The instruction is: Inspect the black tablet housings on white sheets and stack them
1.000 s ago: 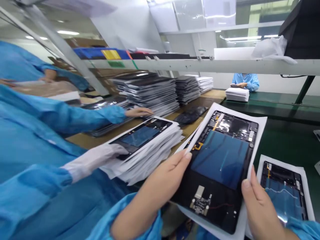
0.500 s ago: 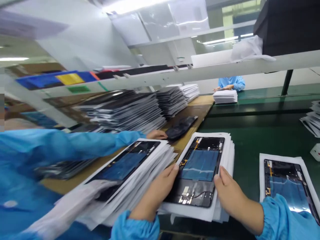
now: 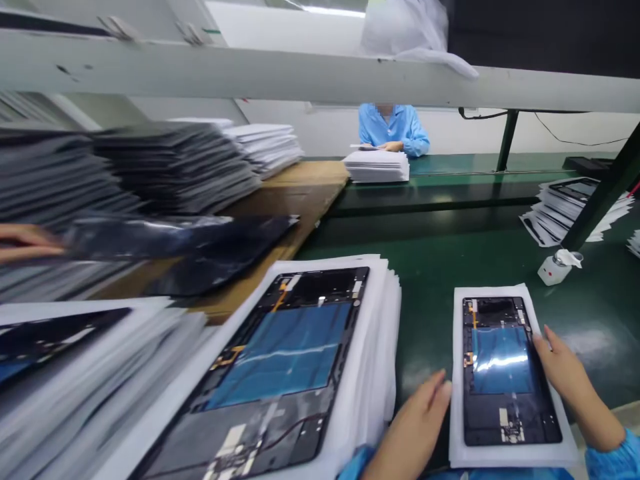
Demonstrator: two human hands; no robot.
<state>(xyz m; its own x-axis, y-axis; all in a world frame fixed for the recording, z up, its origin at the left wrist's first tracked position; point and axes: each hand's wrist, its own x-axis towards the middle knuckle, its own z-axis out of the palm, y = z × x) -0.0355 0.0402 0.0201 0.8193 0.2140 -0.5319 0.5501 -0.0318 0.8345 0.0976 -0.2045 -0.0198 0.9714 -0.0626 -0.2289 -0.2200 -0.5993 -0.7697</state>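
A tablet (image 3: 487, 417) with its insides exposed lies on a white sheet (image 3: 515, 457) on a green bench (image 3: 350, 233), just right of a tall pile (image 3: 387, 333) of paper and tablets. Glare streaks the tablet's blue panel (image 3: 503, 377), below an orange strip at its upper left. The person's right hand (image 3: 573, 373) is at the tablet's right edge, on the side farther from the pile, thumb and forefinger extended onto the margin; whether they pinch the sheet cannot be told. The left hand (image 3: 415, 427), between pile and tablet, points its loosely bent fingers at the sheet's left edge; whether they touch it cannot be told. Another tablet (image 3: 300, 353) tops the pile, face up, blue panel showing. Left of the pile stands a second heap (image 3: 145, 380), similarly topped, and beyond that a co-worker's hand (image 3: 27, 241), blurred, by dark plastic (image 3: 230, 250); its grip is unclear. Dark stacks (image 3: 180, 170) and a white stack (image 3: 273, 147) rise behind the pile to the left. Straight behind the pile, across the bench, a person in blue (image 3: 393, 130) sits with hands over a paper stack (image 3: 377, 168). Right of the pile, beyond the tablet, are a small white bottle (image 3: 554, 270) and a loose stack (image 3: 555, 210).
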